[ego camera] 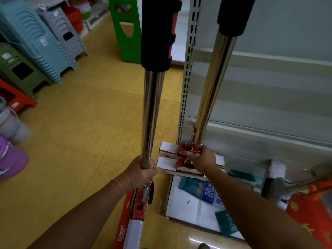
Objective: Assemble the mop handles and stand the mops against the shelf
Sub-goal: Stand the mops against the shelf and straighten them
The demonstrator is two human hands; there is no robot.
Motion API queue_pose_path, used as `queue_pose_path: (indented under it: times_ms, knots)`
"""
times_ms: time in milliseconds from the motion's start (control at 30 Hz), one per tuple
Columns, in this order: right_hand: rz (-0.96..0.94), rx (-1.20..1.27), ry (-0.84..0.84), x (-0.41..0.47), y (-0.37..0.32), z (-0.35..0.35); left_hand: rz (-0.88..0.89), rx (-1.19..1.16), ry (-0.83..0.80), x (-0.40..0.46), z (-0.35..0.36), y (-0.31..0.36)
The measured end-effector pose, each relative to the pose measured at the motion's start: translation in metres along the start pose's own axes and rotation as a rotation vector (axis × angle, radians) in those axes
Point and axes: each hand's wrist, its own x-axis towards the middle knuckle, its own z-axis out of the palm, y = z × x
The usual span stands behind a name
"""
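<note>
Below, left hand (142,172) round mop handle (152,112)

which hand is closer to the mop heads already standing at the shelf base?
Right. The right hand is on the red bracket of the mop heads at the shelf base. The left hand is off to their left, gripping the steel handle of another mop.

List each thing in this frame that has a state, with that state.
left hand: grips the left mop's pole
right hand: fingers at the right mop's red bracket
left mop: upright, held, head on the floor
right mop: handle leaning against the shelf
shelf: upper part bare
stacked stools: nested, on the floor
</note>
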Motion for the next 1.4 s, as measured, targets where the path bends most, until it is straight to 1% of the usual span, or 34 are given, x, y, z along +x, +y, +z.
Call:
queue_pose_path:
  times_ms: [67,133,200,267,333,367,467,533,600,700,833,967,1067,1133,1167,1233,1333,1400]
  knots:
    - [0.019,-0.015,-0.009,-0.007,-0.002,-0.004,-0.015,0.016,-0.004,-0.001,0.002,0.001]
    - [0.016,-0.087,0.020,-0.017,-0.001,-0.007,-0.027,0.032,-0.008,-0.002,0.005,0.002]
    - [-0.021,-0.127,0.065,-0.034,-0.003,-0.008,-0.041,0.031,-0.007,-0.003,0.008,0.005]
    - [-0.103,-0.152,0.039,-0.055,-0.006,-0.005,-0.049,0.022,-0.012,-0.005,0.010,0.007]
    - [-0.199,-0.191,-0.057,-0.073,-0.010,0.002,-0.055,0.021,-0.027,-0.009,0.011,0.008]
    - [-0.229,-0.202,-0.131,-0.081,-0.013,0.006,-0.059,0.023,-0.032,-0.012,0.011,0.008]
    - [-0.321,-0.226,-0.432,-0.097,-0.022,0.022,-0.077,0.021,-0.036,-0.018,0.014,0.009]
    - [-0.395,-0.206,-0.580,-0.107,-0.028,0.037,-0.073,0.011,-0.050,-0.022,0.016,0.011]
    - [-0.445,-0.151,-0.674,-0.117,-0.031,0.050,-0.066,0.010,-0.073,-0.028,0.018,0.012]
    - [-0.526,-0.124,-0.724,-0.130,-0.032,0.064,-0.064,0.012,-0.113,-0.038,0.020,0.013]
    - [-0.587,-0.113,-0.724,-0.140,-0.028,0.068,-0.070,0.010,-0.168,-0.044,0.016,0.013]
    - [-0.558,-0.164,-0.671,-0.145,-0.021,0.066,-0.094,0.021,-0.182,-0.042,0.018,0.017]
    - [-0.543,-0.114,-0.625,-0.147,-0.015,0.059,-0.107,0.016,-0.145,-0.035,0.024,0.017]
    - [-0.539,-0.086,-0.563,-0.150,-0.009,0.057,-0.110,-0.015,-0.103,-0.032,0.031,0.018]
    - [-0.504,-0.096,-0.512,-0.152,-0.005,0.058,-0.113,-0.040,-0.088,-0.031,0.036,0.019]
    - [-0.371,-0.114,-0.396,-0.156,0.002,0.062,-0.120,-0.075,-0.066,-0.027,0.047,0.022]
    - [-0.173,-0.010,-0.268,-0.158,0.010,0.066,-0.120,-0.070,-0.087,-0.017,0.065,0.028]
    - [-0.106,0.051,-0.216,-0.157,0.013,0.065,-0.138,-0.070,-0.074,-0.008,0.077,0.034]
